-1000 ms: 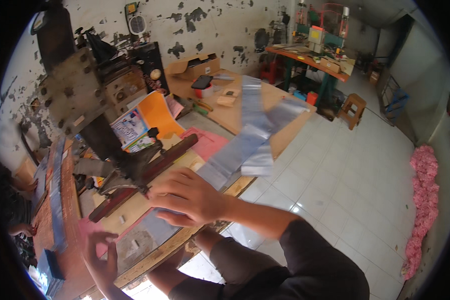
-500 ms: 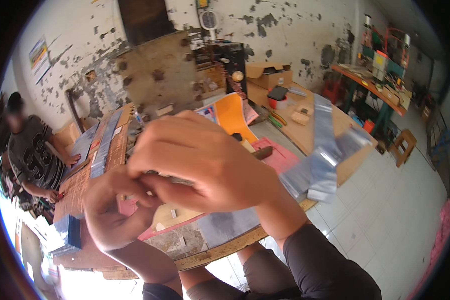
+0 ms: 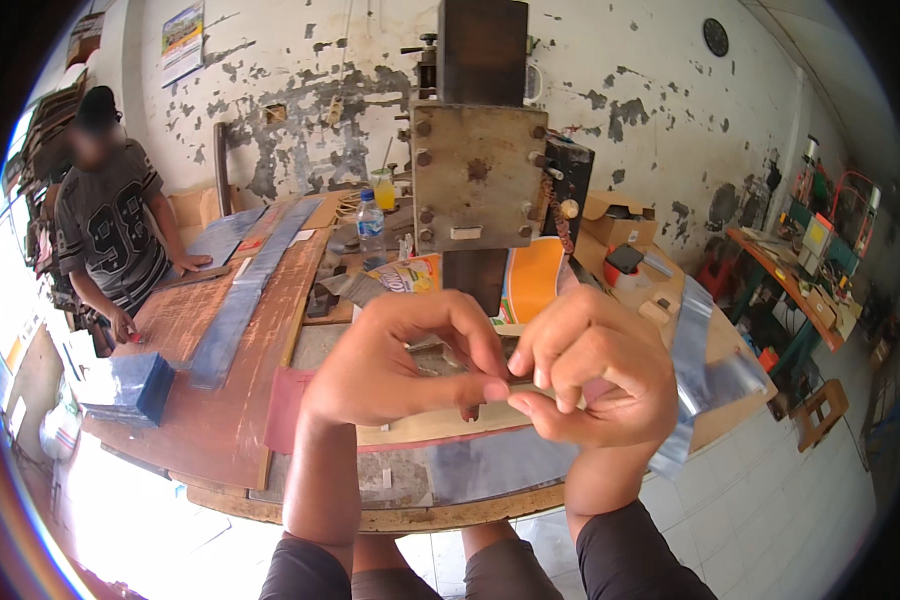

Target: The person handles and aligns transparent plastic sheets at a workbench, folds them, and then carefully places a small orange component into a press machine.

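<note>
Standing centred now, not off left as a second ago, the bolted press (image 3: 479,175) is flanked by blue strips (image 3: 692,345); a blue stack (image 3: 135,388) sits left. Blocking its base, the left hand (image 3: 370,365) and right hand (image 3: 610,370), apart then, come together half-curled at the fingertips; whether they pinch anything, I cannot tell.

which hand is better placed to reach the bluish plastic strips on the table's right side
Right, I'd judge: the right hand looks nearer those bluish plastic strips, while the left hand is farther across.
</note>
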Demonstrator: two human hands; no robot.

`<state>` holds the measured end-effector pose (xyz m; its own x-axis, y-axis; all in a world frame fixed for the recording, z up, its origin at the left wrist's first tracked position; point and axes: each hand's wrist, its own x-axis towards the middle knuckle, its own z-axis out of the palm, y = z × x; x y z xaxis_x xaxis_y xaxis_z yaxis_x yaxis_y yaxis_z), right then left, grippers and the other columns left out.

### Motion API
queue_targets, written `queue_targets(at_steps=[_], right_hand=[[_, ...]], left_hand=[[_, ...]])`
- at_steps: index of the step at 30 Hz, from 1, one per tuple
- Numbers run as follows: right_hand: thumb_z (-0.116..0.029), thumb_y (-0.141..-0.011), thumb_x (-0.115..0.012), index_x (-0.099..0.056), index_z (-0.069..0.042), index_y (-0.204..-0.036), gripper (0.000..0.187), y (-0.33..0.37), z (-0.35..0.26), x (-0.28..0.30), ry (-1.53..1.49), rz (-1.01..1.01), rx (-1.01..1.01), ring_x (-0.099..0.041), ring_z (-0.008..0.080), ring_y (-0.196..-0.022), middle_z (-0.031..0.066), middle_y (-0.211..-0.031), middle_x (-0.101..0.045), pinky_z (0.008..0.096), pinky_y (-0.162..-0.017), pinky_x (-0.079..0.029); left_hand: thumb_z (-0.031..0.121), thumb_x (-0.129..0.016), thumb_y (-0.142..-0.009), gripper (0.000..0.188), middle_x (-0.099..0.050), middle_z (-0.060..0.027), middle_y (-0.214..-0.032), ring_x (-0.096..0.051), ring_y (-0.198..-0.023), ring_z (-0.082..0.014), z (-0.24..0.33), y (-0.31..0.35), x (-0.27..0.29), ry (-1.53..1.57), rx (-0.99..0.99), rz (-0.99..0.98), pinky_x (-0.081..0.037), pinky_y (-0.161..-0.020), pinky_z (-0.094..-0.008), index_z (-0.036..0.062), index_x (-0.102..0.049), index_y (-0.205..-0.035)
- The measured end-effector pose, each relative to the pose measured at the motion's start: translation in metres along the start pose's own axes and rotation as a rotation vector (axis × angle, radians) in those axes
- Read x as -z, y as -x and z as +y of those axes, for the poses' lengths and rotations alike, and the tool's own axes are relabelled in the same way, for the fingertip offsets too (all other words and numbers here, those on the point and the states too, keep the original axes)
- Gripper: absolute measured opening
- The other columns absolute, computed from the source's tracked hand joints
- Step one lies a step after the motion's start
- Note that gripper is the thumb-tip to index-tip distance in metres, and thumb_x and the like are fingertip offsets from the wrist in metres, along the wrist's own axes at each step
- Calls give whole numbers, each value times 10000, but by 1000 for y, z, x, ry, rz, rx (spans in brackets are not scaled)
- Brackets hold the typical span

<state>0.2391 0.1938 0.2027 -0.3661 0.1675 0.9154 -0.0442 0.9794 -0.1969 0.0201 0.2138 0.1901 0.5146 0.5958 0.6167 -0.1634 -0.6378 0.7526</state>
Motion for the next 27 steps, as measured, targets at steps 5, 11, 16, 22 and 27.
queue_targets(at_steps=[5,11,16,22,27], right_hand=[[106,-697,-779,-541,-54,-713,288,5,-4,2,-55,-50,-50,-612,187,-687,81,-847,-642,284,-595,-481],[109,-676,-774,-539,-64,-707,293,7,-1,-3,-119,-93,-40,-608,170,-671,72,-833,-649,267,-586,-475],[99,-663,-778,-529,-66,-693,300,7,0,-4,-139,-85,-71,-588,171,-632,66,-805,-645,277,-554,-454],[107,-653,-777,-518,-69,-677,314,10,-1,-8,-109,-76,-83,-583,165,-622,69,-793,-642,270,-535,-447],[128,-620,-776,-508,-71,-667,337,9,0,-14,-148,-80,-67,-579,169,-614,71,-775,-636,267,-526,-431]], left_hand=[[8,-897,-738,221,-742,-94,-872,-695,-815,-179,-3,-2,-2,5,-56,-72,-520,-732,-295,40,-695,-823],[48,-929,-709,215,-746,-87,-812,-706,-759,-178,-3,-2,0,-34,-33,-108,-519,-681,-287,44,-718,-747],[62,-936,-700,212,-750,-87,-804,-715,-759,-185,-5,-3,2,-27,-41,-120,-523,-682,-286,42,-729,-746],[49,-925,-704,189,-756,-95,-812,-718,-755,-196,-6,-4,5,-36,-89,-163,-527,-674,-295,40,-746,-763],[30,-906,-720,164,-757,-100,-825,-719,-767,-205,-9,-3,9,-31,-143,-206,-524,-673,-300,30,-754,-784]])
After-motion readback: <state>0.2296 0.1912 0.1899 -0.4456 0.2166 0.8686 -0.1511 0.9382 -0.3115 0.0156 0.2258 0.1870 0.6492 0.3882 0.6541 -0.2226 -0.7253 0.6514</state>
